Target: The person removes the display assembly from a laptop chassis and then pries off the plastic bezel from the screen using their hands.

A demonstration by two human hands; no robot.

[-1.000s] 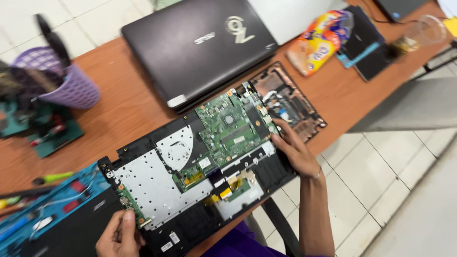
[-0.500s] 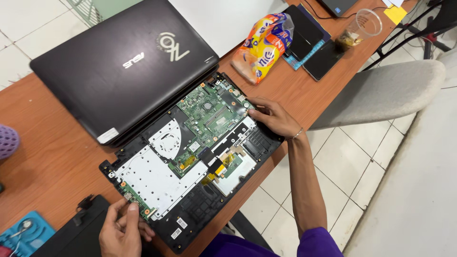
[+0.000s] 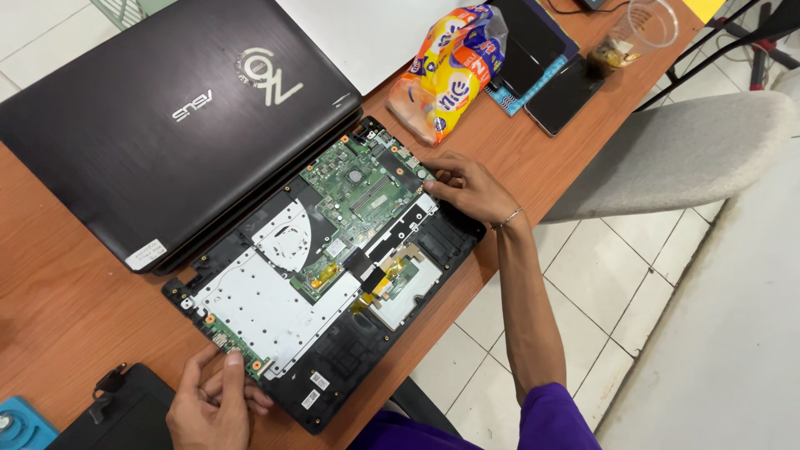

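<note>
Two hands (image 3: 210, 400) on opened laptop (image 3: 333, 275)

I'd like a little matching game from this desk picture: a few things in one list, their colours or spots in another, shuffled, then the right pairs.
Things:
1. circuit board
2. snack bag
3. plastic cup
4. left hand

Descriptions:
A. clear, at the table's far right corner
B. green, inside the opened laptop
C. at the laptop's near left edge
D. orange and yellow, beside the closed black laptop

Pairs: 1-B, 2-D, 3-A, 4-C
</note>
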